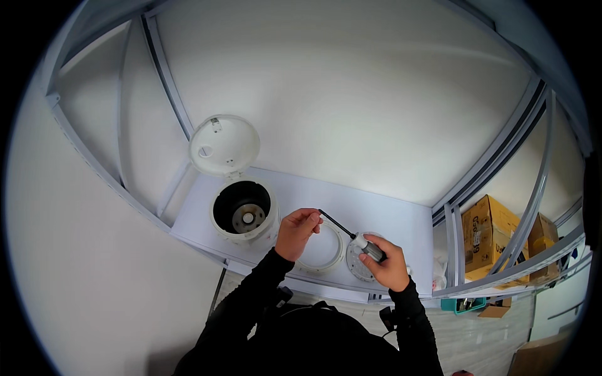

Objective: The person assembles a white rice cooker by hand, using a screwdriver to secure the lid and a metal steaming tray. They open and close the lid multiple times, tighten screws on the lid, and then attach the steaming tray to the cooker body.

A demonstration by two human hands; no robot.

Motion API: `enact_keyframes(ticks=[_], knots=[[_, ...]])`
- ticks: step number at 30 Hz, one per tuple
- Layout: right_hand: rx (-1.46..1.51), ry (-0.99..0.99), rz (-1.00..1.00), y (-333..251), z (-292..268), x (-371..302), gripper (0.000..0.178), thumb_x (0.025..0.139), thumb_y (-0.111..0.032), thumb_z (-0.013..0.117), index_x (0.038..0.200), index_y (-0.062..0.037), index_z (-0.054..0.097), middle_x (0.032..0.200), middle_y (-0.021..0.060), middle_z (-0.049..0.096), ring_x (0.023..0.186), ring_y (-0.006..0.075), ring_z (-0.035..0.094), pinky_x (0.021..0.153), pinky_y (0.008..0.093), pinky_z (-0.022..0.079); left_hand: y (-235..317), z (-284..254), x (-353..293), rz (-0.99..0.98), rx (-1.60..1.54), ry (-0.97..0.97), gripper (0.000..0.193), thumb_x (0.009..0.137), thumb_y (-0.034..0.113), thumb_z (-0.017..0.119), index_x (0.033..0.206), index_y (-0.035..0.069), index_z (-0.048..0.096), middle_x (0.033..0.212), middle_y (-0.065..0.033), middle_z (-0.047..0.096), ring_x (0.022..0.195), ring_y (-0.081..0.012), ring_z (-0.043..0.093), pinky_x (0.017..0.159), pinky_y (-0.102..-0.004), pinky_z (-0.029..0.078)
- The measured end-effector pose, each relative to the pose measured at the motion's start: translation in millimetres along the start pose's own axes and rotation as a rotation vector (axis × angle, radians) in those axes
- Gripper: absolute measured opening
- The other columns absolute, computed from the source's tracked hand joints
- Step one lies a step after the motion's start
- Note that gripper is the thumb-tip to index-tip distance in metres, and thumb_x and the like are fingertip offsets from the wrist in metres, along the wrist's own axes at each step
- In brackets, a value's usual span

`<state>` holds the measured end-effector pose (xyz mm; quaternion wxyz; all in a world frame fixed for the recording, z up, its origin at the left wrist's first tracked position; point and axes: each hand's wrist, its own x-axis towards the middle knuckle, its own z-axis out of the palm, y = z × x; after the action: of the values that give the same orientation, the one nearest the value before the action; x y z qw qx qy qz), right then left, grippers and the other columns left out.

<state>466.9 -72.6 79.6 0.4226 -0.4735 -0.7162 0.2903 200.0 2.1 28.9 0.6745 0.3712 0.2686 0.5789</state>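
Observation:
My right hand (390,266) is closed round the grey-and-white handle of a screwdriver (359,241). Its long dark shaft slants up and left, and the tip ends at the fingers of my left hand (297,234). Those fingers are pinched together; what they hold, if anything, is too small to make out. Below the shaft lies a white ring (340,250) on the white table. Partly under my right hand rests a round white disc-shaped part (355,268). To the left of my hands stands a white rice cooker (243,237), its lid (227,153) raised and a metal heating plate (244,223) showing inside.
Grey metal frame bars (166,75) surround the table (401,216) at the sides. On the right are cardboard boxes (483,235) behind a bar. A teal bin (453,305) with things in it sits lower right, beside a small open carton (495,308).

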Motion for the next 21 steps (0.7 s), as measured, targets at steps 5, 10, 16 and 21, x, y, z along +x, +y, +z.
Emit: enact_keyframes(ticks=[5,10,16,21], knots=[[-0.026,-0.043,-0.026,-2.7,-1.3,-1.5,0.042,0.085,-0.005,0.082,0.125,-0.0014,0.069,0.111,0.0166,0.075,0.103,0.0250,0.073,0.092,0.0337,0.055,-4.1,-0.7,-0.2,0.037,-0.002,0.024,0.018,0.103,0.009,0.065,0.117,-0.002,0.066,0.100,-0.0079,0.068,0.086,-0.0168,0.062,0.081,-0.0300,0.052],[-0.034,-0.035,-0.022,-2.8,-1.6,-3.1,0.042,0.084,-0.005,0.082,0.124,-0.0017,0.070,0.109,0.0174,0.075,0.101,0.0265,0.073,0.090,0.0340,0.055,-5.6,1.5,-0.9,0.084,-0.033,0.029,0.017,0.101,0.005,0.066,0.116,-0.002,0.066,0.099,-0.0089,0.068,0.087,-0.0183,0.063,0.082,-0.0324,0.052],[-0.109,-0.055,-0.015,-7.5,-5.3,-2.0,0.043,0.083,-0.006,0.082,0.124,-0.0025,0.070,0.103,0.0180,0.075,0.093,0.0281,0.074,0.083,0.0337,0.056,-7.2,-1.6,-1.3,0.088,-0.007,0.062,0.011,0.100,0.005,0.068,0.110,0.000,0.067,0.095,-0.0084,0.068,0.085,-0.0183,0.064,0.080,-0.0327,0.053],[-0.142,-0.067,-0.017,-8.0,-6.6,-1.1,0.044,0.082,-0.006,0.083,0.124,-0.0029,0.070,0.100,0.0180,0.075,0.089,0.0292,0.074,0.080,0.0340,0.056,-7.3,-2.5,-0.9,0.071,-0.002,0.061,0.011,0.101,0.009,0.069,0.109,0.003,0.068,0.094,-0.0057,0.069,0.085,-0.0166,0.065,0.079,-0.0316,0.054]])
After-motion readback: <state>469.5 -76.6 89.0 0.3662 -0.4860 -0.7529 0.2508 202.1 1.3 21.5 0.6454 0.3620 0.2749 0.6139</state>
